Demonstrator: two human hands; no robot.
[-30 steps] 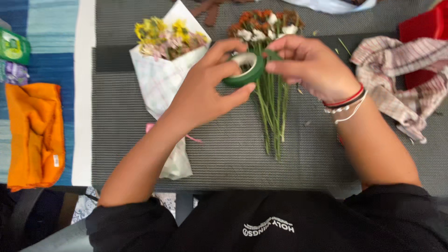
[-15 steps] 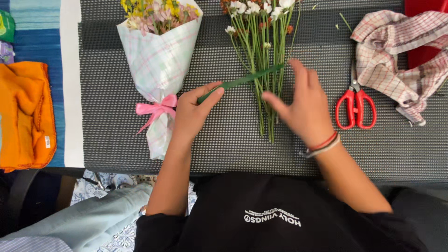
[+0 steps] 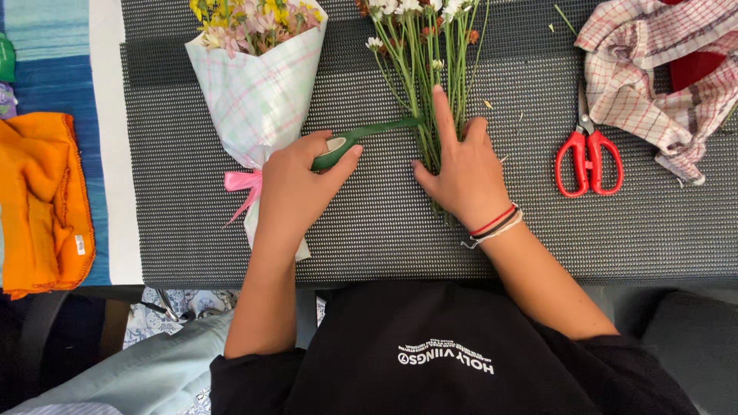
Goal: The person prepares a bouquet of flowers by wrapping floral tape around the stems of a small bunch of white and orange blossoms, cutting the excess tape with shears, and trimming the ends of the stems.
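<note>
My left hand (image 3: 296, 188) is clamped round the roll of green floral tape (image 3: 332, 152), with a strip pulled taut toward 3 o'clock onto the loose flower stems (image 3: 430, 92). My right hand (image 3: 457, 173) is flat and not gripping, fingers spread, pinning the stems to the grey mat (image 3: 369, 223); the index finger presses the tape end. Stems look thin and brittle, so hold low at the bare stalks, never at the blooms at 12 o'clock. The tape is probably light, stretchy and a bit tacky (guessing). Wrapped bouquet (image 3: 257, 92) lies at 9 o'clock of the stems, red scissors (image 3: 588, 157) at 3 o'clock.
</note>
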